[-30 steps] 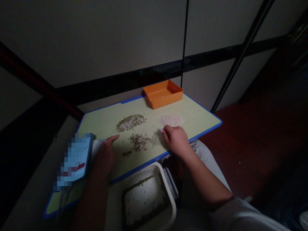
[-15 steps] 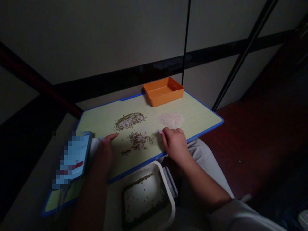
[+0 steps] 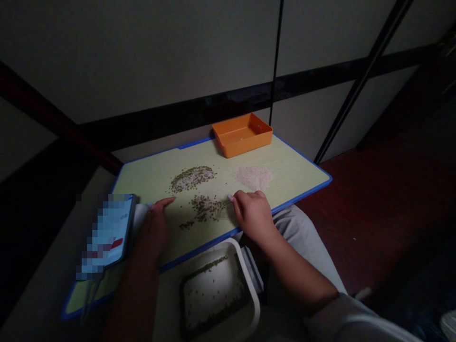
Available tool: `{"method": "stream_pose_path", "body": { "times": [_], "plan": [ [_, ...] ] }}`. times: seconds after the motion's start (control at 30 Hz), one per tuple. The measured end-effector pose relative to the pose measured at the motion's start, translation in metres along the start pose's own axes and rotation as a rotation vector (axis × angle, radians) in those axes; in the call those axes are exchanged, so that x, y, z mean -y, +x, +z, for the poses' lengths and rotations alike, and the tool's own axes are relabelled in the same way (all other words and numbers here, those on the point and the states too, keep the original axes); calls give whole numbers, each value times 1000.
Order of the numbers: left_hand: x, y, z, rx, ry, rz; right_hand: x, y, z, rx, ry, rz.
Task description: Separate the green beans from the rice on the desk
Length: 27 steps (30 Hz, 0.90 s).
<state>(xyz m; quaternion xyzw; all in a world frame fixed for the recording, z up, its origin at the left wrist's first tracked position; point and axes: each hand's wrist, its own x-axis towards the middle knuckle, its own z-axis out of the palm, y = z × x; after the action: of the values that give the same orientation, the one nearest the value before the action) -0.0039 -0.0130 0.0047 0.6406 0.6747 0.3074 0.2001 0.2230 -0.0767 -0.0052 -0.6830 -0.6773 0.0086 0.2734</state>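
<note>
My right hand (image 3: 253, 213) is closed on a thin see-through tool (image 3: 223, 207), its far end at the right edge of a loose patch of green beans mixed with white grains (image 3: 204, 208). The exact kind of tool is too faint to make out. My left hand (image 3: 158, 223) rests on the left part of the yellow board (image 3: 149, 175), index finger stretched toward the beans, holding nothing visible; its other fingers are mostly hidden. Behind the patch lies a larger heap of beans and white grains (image 3: 193, 178). A pile of white grains (image 3: 254, 177) lies beyond my right hand.
At the board's back edge stands an orange tray (image 3: 247, 148). A phone (image 3: 116, 232) leans at the left beside my left forearm. Below the front edge is a white tub (image 3: 255, 304) with green beans inside. A cupboard wall (image 3: 178, 61) rises behind the board.
My right hand has moved slightly left with the see-through tool, which now reaches the right side of the near bean patch. My left hand stays in place.
</note>
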Motion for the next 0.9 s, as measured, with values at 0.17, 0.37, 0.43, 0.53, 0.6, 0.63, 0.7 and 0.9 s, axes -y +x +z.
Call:
{"method": "stream_pose_path", "body": {
  "times": [0.17, 0.37, 0.43, 0.53, 0.6, 0.63, 0.7, 0.9],
  "plan": [
    [2, 2, 0, 0, -5, 0, 3, 2, 1, -19, -21, -1],
    [2, 1, 0, -11, 17, 18, 8, 2, 1, 0, 0, -29],
    [2, 1, 0, 0, 23, 8, 10, 1, 1, 6, 35, -50],
    [0, 0, -1, 14, 17, 4, 8, 0, -1, 10, 61, -54],
    [-1, 0, -1, 14, 18, 6, 5, -1, -2, 9, 50, -37],
    [-2, -1, -1, 11, 17, 5, 3, -1, -3, 9, 45, -29],
    [-3, -2, -1, 8, 13, 2, 0, -2, -4, 11, 42, -24],
    [-2, -3, 0, 15, 12, -13, -3, -8, -7, 14, 38, -40]
  ]
}}
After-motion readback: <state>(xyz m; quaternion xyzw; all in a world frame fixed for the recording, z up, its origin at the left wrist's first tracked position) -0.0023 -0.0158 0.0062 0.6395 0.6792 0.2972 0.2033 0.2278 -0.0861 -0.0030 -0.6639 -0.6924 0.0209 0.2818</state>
